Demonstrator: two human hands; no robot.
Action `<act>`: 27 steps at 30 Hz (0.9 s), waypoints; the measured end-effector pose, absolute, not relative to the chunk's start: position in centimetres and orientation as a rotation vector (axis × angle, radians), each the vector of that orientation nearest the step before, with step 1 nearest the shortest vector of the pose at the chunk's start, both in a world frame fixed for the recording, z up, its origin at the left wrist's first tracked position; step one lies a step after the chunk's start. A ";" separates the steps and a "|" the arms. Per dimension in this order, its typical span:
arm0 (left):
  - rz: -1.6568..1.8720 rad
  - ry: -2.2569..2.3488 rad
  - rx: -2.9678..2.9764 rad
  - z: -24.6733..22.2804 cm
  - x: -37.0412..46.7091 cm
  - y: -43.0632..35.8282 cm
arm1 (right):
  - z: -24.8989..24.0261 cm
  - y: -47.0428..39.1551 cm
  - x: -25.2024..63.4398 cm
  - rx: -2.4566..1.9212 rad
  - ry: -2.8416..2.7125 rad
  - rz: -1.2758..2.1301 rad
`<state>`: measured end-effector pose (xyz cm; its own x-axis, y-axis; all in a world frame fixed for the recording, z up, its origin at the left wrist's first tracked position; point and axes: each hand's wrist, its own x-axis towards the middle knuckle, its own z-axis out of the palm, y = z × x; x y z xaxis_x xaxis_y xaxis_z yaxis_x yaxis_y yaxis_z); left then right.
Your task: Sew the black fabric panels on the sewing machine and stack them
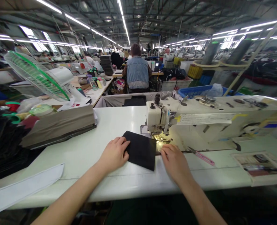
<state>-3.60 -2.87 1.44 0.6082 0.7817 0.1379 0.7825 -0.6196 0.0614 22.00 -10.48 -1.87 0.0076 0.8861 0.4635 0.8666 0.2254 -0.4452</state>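
Crosswise, the black panel lies between the left hand, touching its left edge, and the right hand, just beside it; grips unclear.

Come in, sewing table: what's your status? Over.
Left hand on flat, four-sided black fabric piece. Right hand near its right edge, beside cream metal sewing machine. Pink-handled metal scissors lie farther right, off the fabric.
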 end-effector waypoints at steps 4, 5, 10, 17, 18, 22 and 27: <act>-0.215 -1.200 -2.890 1.1 -3.0 -4.2 | -0.9 -10.2 17.9 -1.474 -1.864 0.037; -0.227 -1.153 -2.923 0.6 -3.0 -4.3 | -1.1 -10.2 16.9 -1.410 -1.936 0.076; -0.251 -1.240 -2.868 -1.9 -3.7 -5.3 | -3.8 -10.8 16.6 -1.522 -2.024 0.078; -0.261 -1.352 -2.841 0.1 -0.7 -5.4 | -3.9 -11.7 21.8 -1.525 -2.033 0.103; -0.267 -1.266 -2.925 0.2 -0.1 -5.0 | -3.9 -11.7 22.0 -1.510 -2.039 0.112; -0.205 -1.015 -3.152 -0.1 1.2 -3.7 | -3.8 -11.0 22.0 -1.476 -2.033 0.119; -0.226 -1.042 -3.148 -0.5 1.1 -3.0 | -3.6 -10.1 22.0 -1.476 -2.023 0.132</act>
<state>1.09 -2.97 -0.51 0.7959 0.6012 0.0709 0.5765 -0.7885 0.2143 22.03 -10.11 -3.62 -0.1803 0.8885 0.4219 0.8263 0.3695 -0.4251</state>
